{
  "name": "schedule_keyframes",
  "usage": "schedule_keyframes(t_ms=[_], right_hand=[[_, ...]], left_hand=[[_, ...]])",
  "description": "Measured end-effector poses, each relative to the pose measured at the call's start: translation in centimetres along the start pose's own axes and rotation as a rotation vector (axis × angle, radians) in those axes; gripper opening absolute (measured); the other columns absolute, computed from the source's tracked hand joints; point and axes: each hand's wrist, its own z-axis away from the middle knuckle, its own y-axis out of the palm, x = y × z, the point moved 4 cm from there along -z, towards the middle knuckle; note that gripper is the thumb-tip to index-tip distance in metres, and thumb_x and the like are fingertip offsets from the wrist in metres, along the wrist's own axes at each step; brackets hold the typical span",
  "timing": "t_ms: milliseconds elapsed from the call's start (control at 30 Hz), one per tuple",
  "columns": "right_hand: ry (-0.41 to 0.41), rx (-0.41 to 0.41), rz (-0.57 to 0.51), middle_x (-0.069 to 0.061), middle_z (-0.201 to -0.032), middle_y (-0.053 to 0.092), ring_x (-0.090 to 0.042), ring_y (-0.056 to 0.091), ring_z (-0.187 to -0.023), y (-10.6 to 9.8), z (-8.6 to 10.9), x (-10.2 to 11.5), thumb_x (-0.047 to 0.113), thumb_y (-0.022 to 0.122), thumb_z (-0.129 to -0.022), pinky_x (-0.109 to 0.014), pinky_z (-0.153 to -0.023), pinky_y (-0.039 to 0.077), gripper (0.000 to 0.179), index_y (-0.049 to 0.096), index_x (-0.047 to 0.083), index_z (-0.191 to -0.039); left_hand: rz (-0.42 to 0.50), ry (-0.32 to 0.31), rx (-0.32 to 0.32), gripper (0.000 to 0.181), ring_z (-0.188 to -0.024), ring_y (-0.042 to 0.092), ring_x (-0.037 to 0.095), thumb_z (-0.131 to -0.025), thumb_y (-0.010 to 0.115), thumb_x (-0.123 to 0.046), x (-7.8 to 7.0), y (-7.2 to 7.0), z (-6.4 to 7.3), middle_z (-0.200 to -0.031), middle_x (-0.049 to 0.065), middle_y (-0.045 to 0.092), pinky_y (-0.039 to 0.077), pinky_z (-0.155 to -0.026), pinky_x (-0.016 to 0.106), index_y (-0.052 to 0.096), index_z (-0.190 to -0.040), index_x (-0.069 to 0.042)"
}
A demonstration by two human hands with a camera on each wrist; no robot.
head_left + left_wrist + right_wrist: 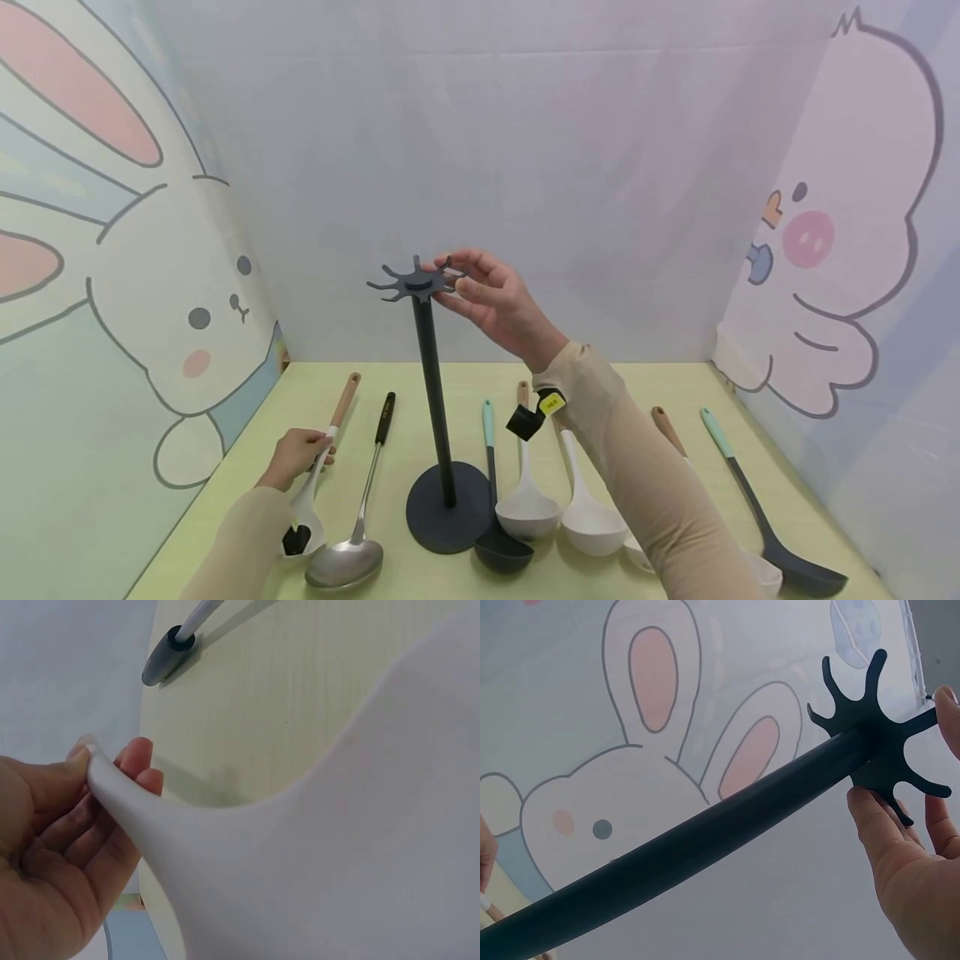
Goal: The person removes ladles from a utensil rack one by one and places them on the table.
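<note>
At the left of the table, my left hand (295,457) pinches a white kitchen utensil with a wooden handle (345,400) at its pale neck. The utensil's broad white head (315,877) fills much of the left wrist view; in the head view the wrist camera covers part of it. My right hand (495,304) holds the top of a black utensil rack (431,375), thumb and fingers around its curved hooks (877,742) on the right side. The rack stands on a round base (427,521), its hooks bare.
A steel ladle with a black handle (345,565) lies left of the rack. To its right lie a black ladle with a mint handle (504,550), white ladles (528,512), and a dark utensil with a mint handle (802,575). My right sleeve hides some pieces. Printed walls surround the table.
</note>
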Motion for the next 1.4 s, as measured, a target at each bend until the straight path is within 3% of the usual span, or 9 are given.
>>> schedule_keyframes(t_ms=[800, 1167, 1400], right_hand=[[-0.002, -0.005, -0.003, -0.013, -0.123, 0.056, -0.025, 0.056, -0.120, 0.0, 0.0, 0.1, 0.029, 0.093, -0.065, -0.044, -0.106, 0.041, 0.066, 0.055, 0.005, -0.114], [0.004, -0.015, -0.001, -0.013, -0.124, 0.055, -0.031, 0.049, -0.130, 0.0, 0.1, 0.0, 0.030, 0.093, -0.065, -0.045, -0.106, 0.041, 0.067, 0.054, 0.004, -0.114], [0.004, -0.006, -0.009, -0.012, -0.123, 0.056, -0.026, 0.053, -0.123, 0.0, 0.0, -0.1, 0.029, 0.093, -0.066, -0.046, -0.106, 0.041, 0.066, 0.055, 0.005, -0.114]], left_hand=[[-0.039, -0.016, 0.048, 0.027, -0.066, 0.070, 0.019, -0.098, 0.053, 0.002, 0.3, 0.6, -0.4, -0.082, 0.020, 0.070, 0.057, -0.060, 0.030, 0.056, -0.109, 0.027], [-0.078, -0.043, 0.065, 0.025, -0.062, 0.067, 0.014, -0.097, 0.055, 0.002, 0.6, 0.8, -0.9, -0.074, 0.011, 0.068, 0.057, -0.060, 0.029, 0.058, -0.106, 0.025], [-0.111, -0.052, 0.076, 0.022, -0.061, 0.067, 0.015, -0.097, 0.056, 0.001, 1.0, 0.8, -1.2, -0.072, 0.010, 0.067, 0.057, -0.059, 0.030, 0.061, -0.101, 0.022]])
